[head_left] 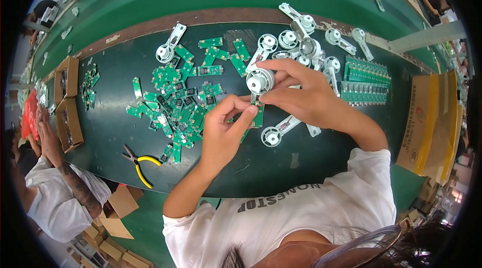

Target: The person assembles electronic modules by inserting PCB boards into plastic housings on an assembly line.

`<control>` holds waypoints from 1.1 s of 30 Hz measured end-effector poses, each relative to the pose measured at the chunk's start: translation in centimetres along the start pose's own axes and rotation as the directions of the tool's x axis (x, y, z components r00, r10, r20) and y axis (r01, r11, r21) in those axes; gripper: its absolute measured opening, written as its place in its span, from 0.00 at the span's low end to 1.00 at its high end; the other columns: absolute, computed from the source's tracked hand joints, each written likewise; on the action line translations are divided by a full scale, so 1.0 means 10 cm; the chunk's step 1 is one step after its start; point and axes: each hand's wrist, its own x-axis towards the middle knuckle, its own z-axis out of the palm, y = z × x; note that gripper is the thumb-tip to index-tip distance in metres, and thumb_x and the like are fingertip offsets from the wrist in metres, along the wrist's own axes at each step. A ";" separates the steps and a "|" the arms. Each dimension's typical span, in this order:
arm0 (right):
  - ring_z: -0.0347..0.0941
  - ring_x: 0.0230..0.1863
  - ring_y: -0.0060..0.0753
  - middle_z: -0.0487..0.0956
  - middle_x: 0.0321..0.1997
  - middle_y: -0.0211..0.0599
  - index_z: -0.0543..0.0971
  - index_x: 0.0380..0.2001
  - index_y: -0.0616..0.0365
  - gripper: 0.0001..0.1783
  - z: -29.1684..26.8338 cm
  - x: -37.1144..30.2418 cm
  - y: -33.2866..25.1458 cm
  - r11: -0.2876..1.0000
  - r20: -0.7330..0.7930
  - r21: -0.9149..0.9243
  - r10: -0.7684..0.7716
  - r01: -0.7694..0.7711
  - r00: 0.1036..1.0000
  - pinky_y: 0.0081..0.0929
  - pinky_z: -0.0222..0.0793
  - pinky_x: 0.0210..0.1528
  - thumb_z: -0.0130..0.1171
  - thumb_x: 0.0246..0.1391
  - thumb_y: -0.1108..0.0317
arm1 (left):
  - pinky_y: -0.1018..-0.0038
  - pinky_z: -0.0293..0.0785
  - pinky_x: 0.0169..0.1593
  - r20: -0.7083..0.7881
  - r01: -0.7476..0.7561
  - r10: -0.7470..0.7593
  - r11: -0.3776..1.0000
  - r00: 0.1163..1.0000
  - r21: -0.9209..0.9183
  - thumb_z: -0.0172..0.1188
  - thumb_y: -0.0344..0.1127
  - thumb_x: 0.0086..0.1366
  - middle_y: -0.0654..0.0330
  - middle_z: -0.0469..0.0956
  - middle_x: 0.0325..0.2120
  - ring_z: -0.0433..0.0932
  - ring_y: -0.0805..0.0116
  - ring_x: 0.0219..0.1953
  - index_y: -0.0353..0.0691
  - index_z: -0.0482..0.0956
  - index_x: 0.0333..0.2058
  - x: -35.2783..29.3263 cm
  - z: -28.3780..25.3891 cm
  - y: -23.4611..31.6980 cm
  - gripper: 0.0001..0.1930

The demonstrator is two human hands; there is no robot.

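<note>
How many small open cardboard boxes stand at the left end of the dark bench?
2: the farther box and the nearer box, one behind the other, both left of the main pile of green circuit boards. Neither is hidden.

You are wearing a white T-shirt (326, 213).
Dark lettering (273, 201) is running across its front; short white sleeves (369, 170) are hanging loosely.

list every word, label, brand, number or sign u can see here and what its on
White T-shirt: bold dark lettering across the chest, wording not copied.
Cardboard box on the right: dark printing, a curved red mark and a round sign, wording not copied.
Green circuit boards: any markings too small to read.
</note>
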 end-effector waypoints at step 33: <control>0.71 0.37 0.33 0.67 0.48 0.40 0.80 0.26 0.58 0.06 -0.05 0.04 -0.11 0.978 0.014 0.132 0.163 -0.164 0.986 0.28 0.70 0.40 0.66 0.42 0.76 | 0.86 0.70 0.27 -0.128 -0.127 0.130 0.991 0.983 0.030 0.60 0.26 0.60 0.65 0.72 0.29 0.72 0.82 0.30 0.32 0.79 0.34 -0.01 0.05 -0.13 0.04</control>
